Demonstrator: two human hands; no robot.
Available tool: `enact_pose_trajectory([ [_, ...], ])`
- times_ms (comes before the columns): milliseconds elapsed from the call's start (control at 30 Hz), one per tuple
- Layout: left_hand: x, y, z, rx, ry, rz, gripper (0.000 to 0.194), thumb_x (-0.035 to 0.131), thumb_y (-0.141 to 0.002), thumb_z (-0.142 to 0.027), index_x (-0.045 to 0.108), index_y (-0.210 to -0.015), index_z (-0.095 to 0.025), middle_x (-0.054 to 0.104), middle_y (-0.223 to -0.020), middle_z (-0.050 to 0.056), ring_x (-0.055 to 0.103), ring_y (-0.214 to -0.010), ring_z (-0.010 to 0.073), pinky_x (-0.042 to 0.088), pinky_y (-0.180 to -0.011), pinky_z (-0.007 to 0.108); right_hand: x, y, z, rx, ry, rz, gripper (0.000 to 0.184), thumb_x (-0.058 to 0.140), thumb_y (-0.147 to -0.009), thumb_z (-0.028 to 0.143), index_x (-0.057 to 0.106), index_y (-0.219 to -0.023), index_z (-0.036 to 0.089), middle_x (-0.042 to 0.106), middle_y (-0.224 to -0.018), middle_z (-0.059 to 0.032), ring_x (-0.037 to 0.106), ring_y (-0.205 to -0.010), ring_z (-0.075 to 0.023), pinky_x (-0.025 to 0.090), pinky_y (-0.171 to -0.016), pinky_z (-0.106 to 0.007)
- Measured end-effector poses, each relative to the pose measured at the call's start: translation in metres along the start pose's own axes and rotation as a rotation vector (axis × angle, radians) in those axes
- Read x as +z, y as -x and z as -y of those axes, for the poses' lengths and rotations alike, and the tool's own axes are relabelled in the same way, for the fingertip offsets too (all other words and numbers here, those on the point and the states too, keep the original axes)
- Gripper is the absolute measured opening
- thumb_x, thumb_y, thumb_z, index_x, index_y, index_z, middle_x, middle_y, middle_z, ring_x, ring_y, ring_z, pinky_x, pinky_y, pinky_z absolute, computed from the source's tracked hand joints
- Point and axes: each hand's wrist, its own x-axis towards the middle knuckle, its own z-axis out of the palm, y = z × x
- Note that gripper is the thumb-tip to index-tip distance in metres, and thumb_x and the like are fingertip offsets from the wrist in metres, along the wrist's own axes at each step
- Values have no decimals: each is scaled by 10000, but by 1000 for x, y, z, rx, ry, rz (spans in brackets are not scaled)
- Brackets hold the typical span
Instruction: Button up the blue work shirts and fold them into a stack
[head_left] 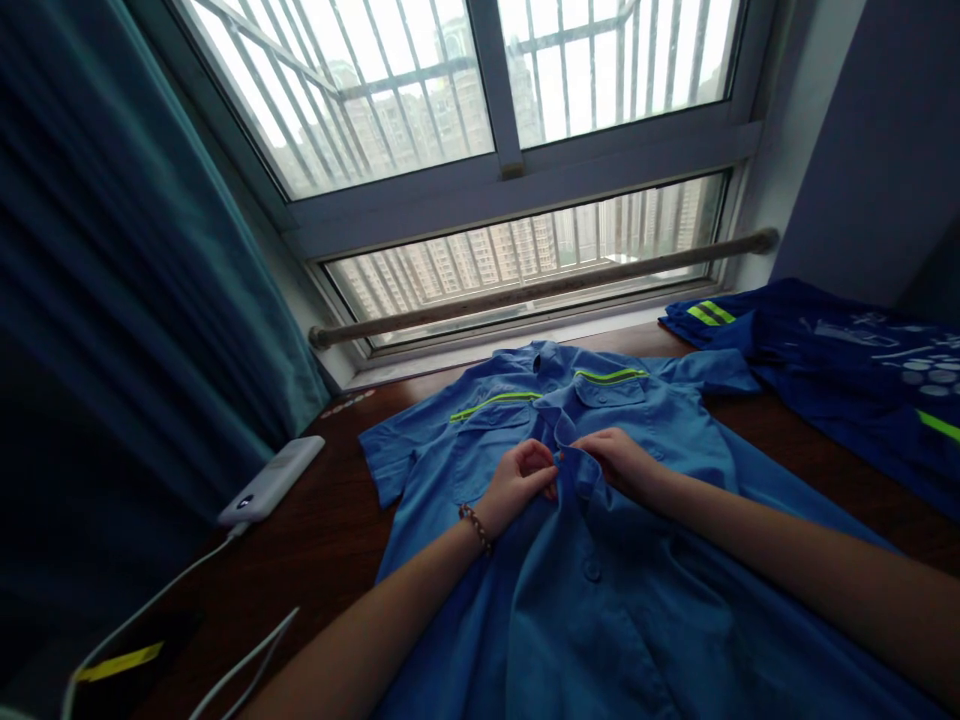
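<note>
A blue short-sleeved work shirt (480, 450) lies spread on the dark wooden surface, collar toward the window. Yellow-green strips run above its two chest pockets. At the front opening, my left hand (525, 475) pinches one edge of the cloth between thumb and fingers. My right hand (611, 460) grips the same raised placket from the other side, its fingertips partly behind the fabric. Between the hands the placket stands up in a fold. Lower on the front, a button (592, 569) shows. Whether a button sits in my fingertips is hidden.
On the left a white power bank (274, 480) has a white cable (161, 590) plugged in. A darker blue garment (847, 370) with yellow-green bands lies at the right. Behind are a rail (540, 290), a barred window and a teal curtain (225, 300).
</note>
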Motion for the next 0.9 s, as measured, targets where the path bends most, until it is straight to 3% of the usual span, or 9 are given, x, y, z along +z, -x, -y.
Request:
enact_pose_trajectory([
  [133, 0, 0, 1, 23, -60, -14, 273, 629, -679, -378, 485, -764, -162, 553, -572, -33, 540, -501, 106, 426, -516, 228, -2, -2, -4, 123, -184, 40, 254, 640, -623, 348, 656, -737, 121, 561, -516, 4, 449, -415, -67, 329, -401, -183],
  [233, 0, 0, 1, 27, -66, -26, 271, 635, -675, -367, 482, -753, -157, 543, -587, -34, 525, -506, 95, 415, -511, 217, -2, -2, -3, 109, -196, 43, 300, 668, -600, 356, 664, -772, 111, 539, -488, 20, 394, -383, -45, 270, -378, -174],
  [467, 0, 2, 2, 86, -79, -69, 235, 609, -708, -344, 473, -770, -163, 536, -633, -27, 520, -558, 95, 412, -536, 210, -2, 2, 1, 84, -198, 56, 359, 688, -590, 365, 655, -826, 96, 555, -536, 9, 425, -436, -51, 306, -423, -181],
  [667, 2, 3, 4, 150, -179, -83, 139, 572, -733, -281, 512, -771, -162, 565, -660, -4, 546, -591, 111, 430, -562, 223, -1, 2, 3, -1, 33, 64, 305, 674, -605, 380, 625, -765, 126, 516, -483, 41, 407, -400, -51, 286, -394, -178],
  [900, 2, 5, 3, 128, -222, -85, 115, 584, -702, -255, 585, -750, -151, 610, -688, 17, 573, -622, 131, 436, -596, 234, 6, 7, 2, -212, 412, -20, 222, 654, -633, 339, 545, -698, 157, 560, -529, 30, 506, -488, -94, 350, -465, -193],
])
